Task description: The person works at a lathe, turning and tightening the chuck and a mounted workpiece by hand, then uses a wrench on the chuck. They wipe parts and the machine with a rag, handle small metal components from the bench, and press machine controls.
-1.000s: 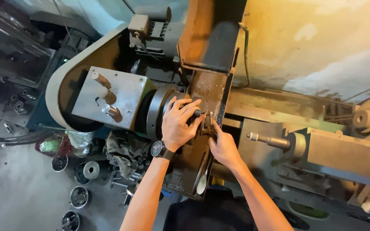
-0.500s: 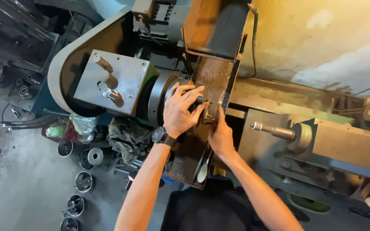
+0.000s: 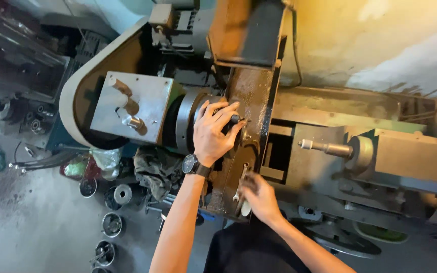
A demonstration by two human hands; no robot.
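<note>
While the left hand (image 3: 213,132) grips the lathe chuck (image 3: 190,121), fingers curled, the right hand (image 3: 259,198) closes around a wrench (image 3: 238,192) at five o'clock; metal rings (image 3: 111,225) litter the floor.

Single view, head-worn camera. Looks steeply down from above the person's own forearms, which enter from the bottom edge. Close range: the left hand (image 3: 214,132) sits near frame centre, the right hand (image 3: 259,198) just below and to its right. Beyond the hands the lathe (image 3: 330,151) fills the upper and right frame, running obliquely. Left of the left hand the floor (image 3: 21,227) drops well below. No second view to overlap.
</note>
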